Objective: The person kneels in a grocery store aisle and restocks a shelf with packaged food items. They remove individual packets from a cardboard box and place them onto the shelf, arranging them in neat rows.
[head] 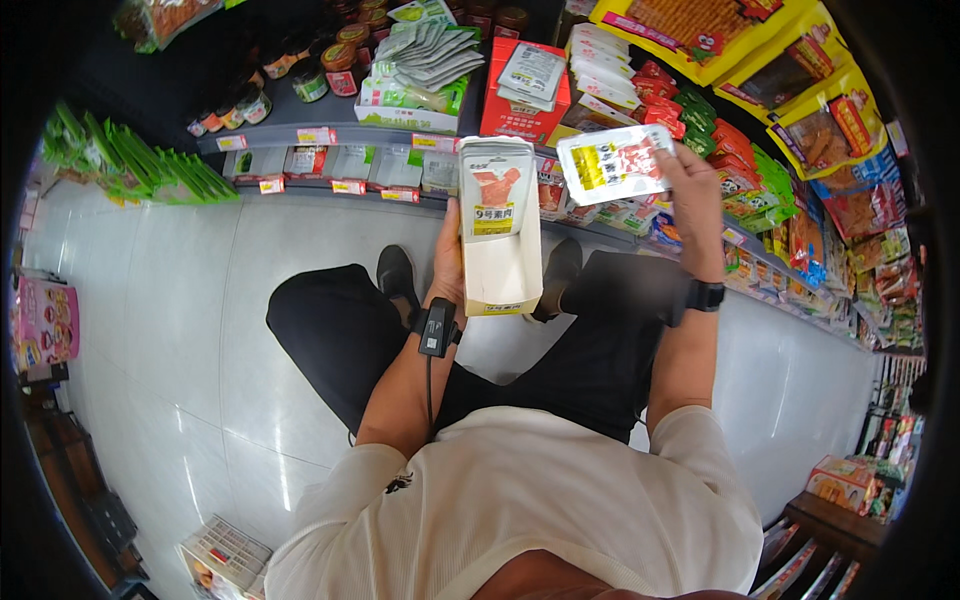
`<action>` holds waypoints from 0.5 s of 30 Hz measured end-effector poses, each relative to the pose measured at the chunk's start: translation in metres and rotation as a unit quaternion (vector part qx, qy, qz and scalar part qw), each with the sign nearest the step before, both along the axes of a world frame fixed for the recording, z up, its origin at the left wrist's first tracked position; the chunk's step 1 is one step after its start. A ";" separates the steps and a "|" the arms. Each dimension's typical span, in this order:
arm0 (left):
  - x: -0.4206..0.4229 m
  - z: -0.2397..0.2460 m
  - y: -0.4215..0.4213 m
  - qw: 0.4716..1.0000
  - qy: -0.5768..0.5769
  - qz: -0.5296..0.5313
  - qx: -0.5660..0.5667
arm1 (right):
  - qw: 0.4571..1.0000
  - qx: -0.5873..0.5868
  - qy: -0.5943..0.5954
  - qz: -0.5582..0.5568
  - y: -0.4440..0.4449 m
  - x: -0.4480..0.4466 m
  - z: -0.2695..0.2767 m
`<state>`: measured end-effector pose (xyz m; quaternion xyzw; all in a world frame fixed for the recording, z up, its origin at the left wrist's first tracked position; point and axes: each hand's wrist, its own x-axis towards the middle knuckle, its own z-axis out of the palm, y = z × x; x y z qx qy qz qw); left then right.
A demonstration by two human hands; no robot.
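Observation:
My left hand (448, 259) grips an open-topped white and yellow cardboard display box (504, 274) from its left side. Flat snack packets (491, 196) stand in the far part of the box, and its near part shows bare cardboard. To the right of the box, my right hand (686, 176) holds a white snack packet (616, 165) with a yellow and red print by its right end, near the shelf edge. Beyond the box, a red carton (517, 112) stands on the shelf with a few silver-backed packets (532, 73) lying on top.
A dark store shelf (285, 139) with price tags curves across the front. It bears glass jars (308, 81), a box of green packets (412, 97) and rows of red and green pouches (697, 120). Large yellow bags (787, 67) hang at right. A white basket (225, 551) sits on the floor behind left.

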<state>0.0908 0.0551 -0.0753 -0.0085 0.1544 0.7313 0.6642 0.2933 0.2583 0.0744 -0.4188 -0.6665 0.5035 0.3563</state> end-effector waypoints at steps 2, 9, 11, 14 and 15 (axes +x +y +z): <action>0.001 -0.001 -0.001 0.999 -0.030 0.009 0.016 | 0.999 0.018 0.004 0.045 -0.006 -0.004 0.031; 0.001 -0.003 0.001 0.997 -0.058 -0.021 0.049 | 0.954 0.136 -0.134 0.231 -0.040 -0.044 0.072; 0.000 -0.003 0.001 0.996 -0.068 -0.028 0.049 | 0.928 0.207 -0.162 0.265 -0.045 -0.058 0.072; 0.002 0.000 -0.002 0.994 -0.085 -0.041 0.054 | 0.905 0.237 -0.179 0.305 -0.053 -0.067 0.071; 0.003 0.002 -0.002 0.997 -0.063 -0.035 0.033 | 0.890 0.265 -0.200 0.312 -0.054 -0.072 0.068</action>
